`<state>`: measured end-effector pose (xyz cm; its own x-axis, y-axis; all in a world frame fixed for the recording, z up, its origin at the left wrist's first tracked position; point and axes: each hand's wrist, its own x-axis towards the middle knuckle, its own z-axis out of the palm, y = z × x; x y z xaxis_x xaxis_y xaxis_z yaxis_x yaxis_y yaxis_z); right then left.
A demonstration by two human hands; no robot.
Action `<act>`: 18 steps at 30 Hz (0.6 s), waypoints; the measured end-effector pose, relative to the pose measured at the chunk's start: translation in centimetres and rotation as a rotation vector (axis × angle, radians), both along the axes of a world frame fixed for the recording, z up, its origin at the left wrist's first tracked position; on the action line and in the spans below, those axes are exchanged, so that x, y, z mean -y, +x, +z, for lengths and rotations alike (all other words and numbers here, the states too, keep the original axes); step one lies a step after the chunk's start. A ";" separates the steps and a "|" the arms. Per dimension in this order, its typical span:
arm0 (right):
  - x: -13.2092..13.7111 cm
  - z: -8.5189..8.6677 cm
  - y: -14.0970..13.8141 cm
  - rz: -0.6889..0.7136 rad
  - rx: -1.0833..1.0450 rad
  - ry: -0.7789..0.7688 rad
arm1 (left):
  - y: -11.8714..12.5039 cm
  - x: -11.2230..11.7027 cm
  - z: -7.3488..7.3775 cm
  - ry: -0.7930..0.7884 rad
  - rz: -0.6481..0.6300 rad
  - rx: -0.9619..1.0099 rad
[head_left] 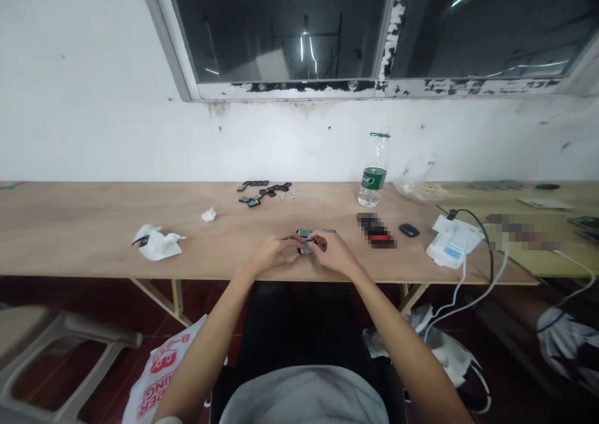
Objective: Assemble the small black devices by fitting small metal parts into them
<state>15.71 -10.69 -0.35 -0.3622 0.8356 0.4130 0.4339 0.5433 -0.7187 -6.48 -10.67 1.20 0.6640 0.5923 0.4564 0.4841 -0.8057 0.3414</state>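
Note:
At the front edge of the table my two hands meet over several flat grey-green pieces with dark edges [306, 248]. My right hand [333, 252] is closed in a pinch on a small thin dark piece, too small to name. From the other side, my left hand [276, 253] has its fingers bent and drawn together at the same spot. Whatever its fingertips hold is hidden. More of the grey-green pieces [304, 232] lie just beyond the fingers, partly covered by the right hand.
Small dark parts [269, 192] and white bits [286, 194] lie near the wall. A water bottle [373, 179], a black oval object [409, 230] and a white device with cables [450, 249] are right. Crumpled tissue [161, 244] lies left; a plastic stool [60, 343] stands below.

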 end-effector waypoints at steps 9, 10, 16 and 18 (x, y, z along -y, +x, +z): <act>0.7 1.2 0.6 0.066 -0.129 -0.093 | -0.2 0.0 -0.3 0.112 -0.041 0.058; 0.7 1.3 0.5 0.070 -0.144 -0.110 | -0.2 0.0 -0.2 0.118 -0.039 0.062; 0.8 1.5 0.6 0.090 -0.171 -0.152 | -0.2 0.2 -0.2 0.108 -0.044 0.080; 0.7 1.4 0.6 0.099 -0.166 -0.161 | -0.2 0.2 -0.1 0.074 -0.039 0.087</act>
<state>16.31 -11.42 1.07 -0.3839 0.8592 0.3383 0.2528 0.4502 -0.8564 -6.72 -10.89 1.08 0.6417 0.5295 0.5548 0.4232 -0.8478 0.3197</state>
